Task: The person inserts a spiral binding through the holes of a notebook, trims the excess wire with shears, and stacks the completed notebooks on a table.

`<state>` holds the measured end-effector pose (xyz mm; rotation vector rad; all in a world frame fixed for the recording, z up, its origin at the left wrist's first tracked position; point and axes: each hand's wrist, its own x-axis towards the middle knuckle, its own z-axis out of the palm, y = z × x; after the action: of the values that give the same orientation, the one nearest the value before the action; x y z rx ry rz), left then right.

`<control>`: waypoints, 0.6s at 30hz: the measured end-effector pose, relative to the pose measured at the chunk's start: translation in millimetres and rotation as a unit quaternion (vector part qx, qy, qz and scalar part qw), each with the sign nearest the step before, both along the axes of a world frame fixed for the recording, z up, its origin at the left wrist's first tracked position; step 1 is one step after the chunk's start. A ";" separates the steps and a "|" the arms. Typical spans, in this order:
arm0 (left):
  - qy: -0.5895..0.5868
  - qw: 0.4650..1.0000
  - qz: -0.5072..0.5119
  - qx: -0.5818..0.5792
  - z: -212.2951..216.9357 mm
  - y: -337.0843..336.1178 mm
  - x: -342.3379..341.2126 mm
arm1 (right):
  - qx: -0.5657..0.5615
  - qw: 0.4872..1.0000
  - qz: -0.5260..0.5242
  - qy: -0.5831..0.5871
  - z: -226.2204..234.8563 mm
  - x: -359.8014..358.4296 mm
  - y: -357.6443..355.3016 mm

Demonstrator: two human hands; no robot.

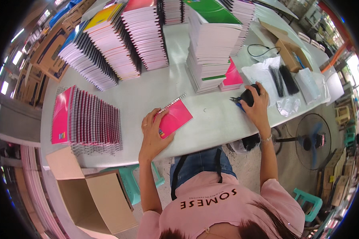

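A pink spiral notebook (177,118) lies tilted on the table, its metal coil sticking out past the upper end of the spine. My left hand (154,129) grips its lower left part, fingers along the coiled edge. Farther right, the fingers of my right hand (257,105) curl round a black rounded object (248,95), whose kind I cannot make out. Small pliers (236,100) with dark jaws and a blue handle show beside it, partly hidden by that hand. A tiny loose bit of wire (205,110) lies between the two hands.
Coil-bound pink notebooks (87,117) stand in a row at left. Tall notebook stacks (145,38) and green-covered stacks (213,44) rise at the back. Black coils (287,79) lie on plastic wrap at right, near an open carton (293,55). A fan (313,141) stands beyond the table edge.
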<state>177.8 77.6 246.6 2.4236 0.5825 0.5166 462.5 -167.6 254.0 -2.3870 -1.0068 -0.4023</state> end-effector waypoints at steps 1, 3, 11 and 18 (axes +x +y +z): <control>0.003 1.000 -0.002 0.002 2.1 -4.0 0.1 | 0.003 1.000 -0.014 -0.009 -7.8 13.9 -8.1; -0.002 0.999 0.000 -0.034 7.8 -9.5 2.3 | 0.007 0.999 -0.035 -0.028 -19.4 32.6 -17.0; -0.139 0.965 -0.017 -0.223 -0.8 -10.0 2.6 | 0.105 0.987 0.109 0.056 17.1 -41.5 27.4; -0.264 0.879 0.016 -0.397 -10.2 -24.9 5.2 | 0.043 0.948 0.312 0.043 39.0 -127.6 96.5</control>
<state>183.0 52.7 236.4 1.4150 0.4643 0.7384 334.8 -71.1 292.9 -1.8542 -1.5821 -0.1009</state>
